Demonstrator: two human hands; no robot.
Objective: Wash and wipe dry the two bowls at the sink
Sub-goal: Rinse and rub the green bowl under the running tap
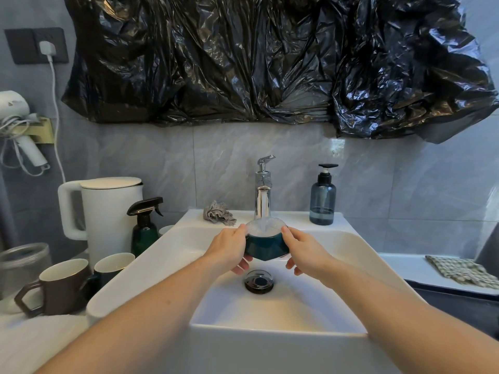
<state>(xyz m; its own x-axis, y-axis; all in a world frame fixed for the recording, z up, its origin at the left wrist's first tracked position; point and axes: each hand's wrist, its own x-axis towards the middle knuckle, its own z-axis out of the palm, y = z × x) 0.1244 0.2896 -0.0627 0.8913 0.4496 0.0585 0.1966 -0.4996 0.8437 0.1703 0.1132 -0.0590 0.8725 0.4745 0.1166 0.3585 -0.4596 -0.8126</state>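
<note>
**Rinsing the first bowl**

Left hand (229,248) and right hand (303,251) each grip the bowl (266,245) under the tap (262,197), above the sink (270,311). Best tilt and turn it slowly so water sweeps the whole inside.

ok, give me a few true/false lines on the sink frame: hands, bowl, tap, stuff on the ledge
1. Both hands hold the dark green bowl, left hand on its left side, right hand on its right. True.
2. Water from the tap runs into the bowl. True.
3. The bowl rests on the drain stopper. False: it is held above it.
4. The pump bottle stands left of the tap. False: it stands on the right.
5. A crumpled grey cloth lies on the sink ledge, left of the tap. True.
6. The black plastic sheet covers the basin. False: it hangs on the wall above.
</note>
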